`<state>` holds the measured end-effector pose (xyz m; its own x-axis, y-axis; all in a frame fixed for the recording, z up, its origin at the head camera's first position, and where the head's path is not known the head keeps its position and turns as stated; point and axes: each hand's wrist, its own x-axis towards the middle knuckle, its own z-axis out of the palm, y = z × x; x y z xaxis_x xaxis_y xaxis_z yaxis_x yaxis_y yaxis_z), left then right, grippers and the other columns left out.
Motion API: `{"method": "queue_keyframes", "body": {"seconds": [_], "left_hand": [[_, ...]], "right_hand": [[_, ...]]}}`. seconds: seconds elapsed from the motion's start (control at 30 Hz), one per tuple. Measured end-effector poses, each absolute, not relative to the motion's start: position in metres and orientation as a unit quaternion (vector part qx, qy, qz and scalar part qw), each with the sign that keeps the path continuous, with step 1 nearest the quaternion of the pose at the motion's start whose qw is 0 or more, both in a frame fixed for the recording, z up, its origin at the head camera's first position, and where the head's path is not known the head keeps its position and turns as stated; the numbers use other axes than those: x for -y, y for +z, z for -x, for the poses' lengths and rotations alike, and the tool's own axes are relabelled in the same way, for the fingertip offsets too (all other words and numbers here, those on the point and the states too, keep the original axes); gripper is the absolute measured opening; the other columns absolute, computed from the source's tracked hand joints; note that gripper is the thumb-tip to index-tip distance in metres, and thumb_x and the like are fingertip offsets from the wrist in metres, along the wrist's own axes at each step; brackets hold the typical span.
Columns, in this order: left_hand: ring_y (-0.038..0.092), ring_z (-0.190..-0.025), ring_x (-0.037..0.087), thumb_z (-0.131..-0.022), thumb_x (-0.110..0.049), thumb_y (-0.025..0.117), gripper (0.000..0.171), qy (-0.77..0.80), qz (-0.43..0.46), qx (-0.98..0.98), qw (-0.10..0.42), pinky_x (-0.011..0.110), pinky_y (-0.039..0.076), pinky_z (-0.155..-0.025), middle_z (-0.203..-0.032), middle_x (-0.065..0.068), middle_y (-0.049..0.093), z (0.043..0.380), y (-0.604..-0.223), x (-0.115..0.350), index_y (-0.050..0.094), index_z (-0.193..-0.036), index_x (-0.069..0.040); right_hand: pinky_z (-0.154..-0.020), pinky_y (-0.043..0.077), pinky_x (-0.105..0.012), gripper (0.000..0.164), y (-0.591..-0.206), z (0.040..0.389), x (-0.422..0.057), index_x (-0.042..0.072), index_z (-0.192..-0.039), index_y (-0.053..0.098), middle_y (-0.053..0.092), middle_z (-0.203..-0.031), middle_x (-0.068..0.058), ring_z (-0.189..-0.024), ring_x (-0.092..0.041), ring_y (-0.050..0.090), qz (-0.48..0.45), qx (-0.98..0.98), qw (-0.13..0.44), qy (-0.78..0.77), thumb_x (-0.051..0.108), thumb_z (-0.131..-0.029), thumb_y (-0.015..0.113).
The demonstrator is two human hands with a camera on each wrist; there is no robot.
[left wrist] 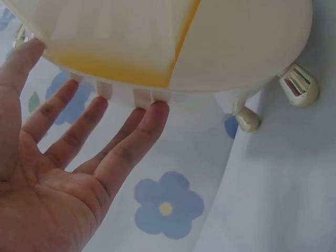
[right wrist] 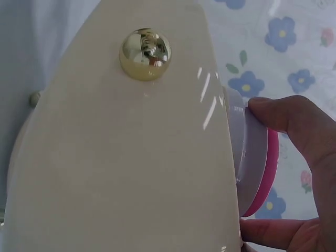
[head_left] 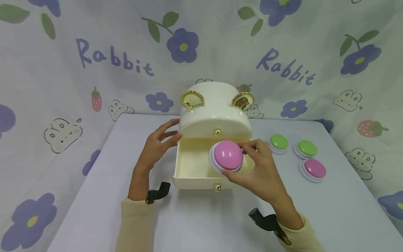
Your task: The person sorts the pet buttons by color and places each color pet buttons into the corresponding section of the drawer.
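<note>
A cream rounded cabinet with two gold ears stands at the table's middle, its lower drawer pulled out. With thumb and fingers my right hand pinches the white rim of a round pink button, holding it over the drawer. The right wrist view has the drawer front and gold knob hiding part of the button. On the cabinet's left side, my left hand rests spread fingertips. Those fingers look nearly straight in the left wrist view.
Two green buttons and another pink button sit on the table right of the cabinet. A printed cloth hangs behind the white table. Each wrist wears a black mount.
</note>
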<state>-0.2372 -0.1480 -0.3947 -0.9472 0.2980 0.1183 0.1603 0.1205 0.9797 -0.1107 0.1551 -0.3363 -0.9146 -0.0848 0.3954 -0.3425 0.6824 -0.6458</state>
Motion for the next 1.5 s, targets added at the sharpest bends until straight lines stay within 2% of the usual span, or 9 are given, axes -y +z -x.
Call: {"method": "queue_keyframes", "body": {"seconds": [0.27,0.53,0.73,0.87,1.03,1.17,1.33,1.5], "left_hand": [[0.051,-0.131,0.020,-0.093,-0.039,0.072,0.060,0.639,-0.152,-0.752,0.053,0.045,0.053,-0.098,-0.150,-0.016,0.043,0.239,-0.395,0.141,0.049,-0.148,-0.034],[0.051,-0.131,0.021,-0.094,-0.038,0.071,0.061,0.630,-0.149,-0.760,0.055,0.046,0.053,-0.098,-0.152,-0.015,0.042,0.239,-0.395,0.139,0.047,-0.149,-0.034],[0.050,-0.132,0.023,-0.095,-0.032,0.071,0.061,0.639,-0.152,-0.752,0.054,0.048,0.052,-0.098,-0.153,-0.013,0.041,0.240,-0.397,0.137,0.046,-0.151,-0.030],[0.050,-0.131,0.022,-0.095,-0.034,0.071,0.061,0.637,-0.156,-0.752,0.059,0.046,0.053,-0.098,-0.152,-0.014,0.042,0.241,-0.397,0.133,0.046,-0.150,-0.031],[0.051,-0.131,0.020,-0.095,-0.035,0.071,0.060,0.632,-0.149,-0.758,0.060,0.046,0.052,-0.099,-0.151,-0.016,0.042,0.240,-0.392,0.134,0.047,-0.150,-0.032],[0.050,-0.131,0.022,-0.096,-0.030,0.070,0.060,0.633,-0.145,-0.758,0.061,0.045,0.052,-0.099,-0.152,-0.012,0.042,0.233,-0.381,0.136,0.047,-0.151,-0.026],[0.050,-0.132,0.025,-0.097,-0.027,0.069,0.061,0.636,-0.145,-0.755,0.062,0.040,0.054,-0.096,-0.153,-0.008,0.042,0.224,-0.367,0.137,0.044,-0.152,-0.019],[0.050,-0.132,0.024,-0.097,-0.028,0.069,0.060,0.640,-0.138,-0.754,0.061,0.036,0.055,-0.094,-0.152,-0.009,0.043,0.222,-0.367,0.139,0.045,-0.152,-0.020]], "right_hand": [[-0.081,0.044,-0.041,0.066,-0.337,0.116,-0.139,0.016,-0.119,0.071,0.051,-0.110,0.002,-0.111,-0.018,0.041,-0.128,0.903,0.164,0.376,0.039,-0.063,0.096],[-0.092,0.042,-0.043,0.067,-0.339,0.124,-0.126,0.014,-0.120,0.071,0.050,-0.109,0.003,-0.119,-0.019,0.041,-0.158,0.895,0.167,0.381,0.040,-0.063,0.095],[-0.087,0.044,-0.038,0.077,-0.340,0.125,-0.125,0.007,-0.126,0.068,0.052,-0.113,-0.004,-0.108,-0.022,0.047,-0.172,0.909,0.175,0.336,0.043,-0.064,0.095],[-0.083,0.044,-0.037,0.066,-0.340,0.119,-0.137,0.006,-0.123,0.069,0.054,-0.110,-0.004,-0.104,-0.021,0.049,-0.161,0.902,0.201,0.346,0.032,-0.068,0.095],[-0.079,0.043,-0.029,0.052,-0.346,0.113,-0.161,0.006,-0.117,0.072,0.057,-0.101,-0.002,-0.100,-0.016,0.052,-0.150,0.876,0.251,0.383,0.015,-0.071,0.093],[-0.081,0.044,-0.021,0.045,-0.355,0.110,-0.181,0.005,-0.114,0.074,0.059,-0.099,-0.003,-0.094,-0.016,0.055,-0.139,0.860,0.288,0.398,0.005,-0.072,0.090],[-0.083,0.044,-0.014,0.045,-0.368,0.104,-0.208,0.005,-0.114,0.074,0.059,-0.102,-0.006,-0.096,-0.016,0.056,-0.088,0.874,0.297,0.374,0.004,-0.073,0.089],[-0.080,0.041,-0.013,0.044,-0.383,0.104,-0.239,0.002,-0.116,0.073,0.059,-0.101,-0.010,-0.097,-0.019,0.055,-0.026,0.891,0.286,0.351,0.004,-0.074,0.088]]}}
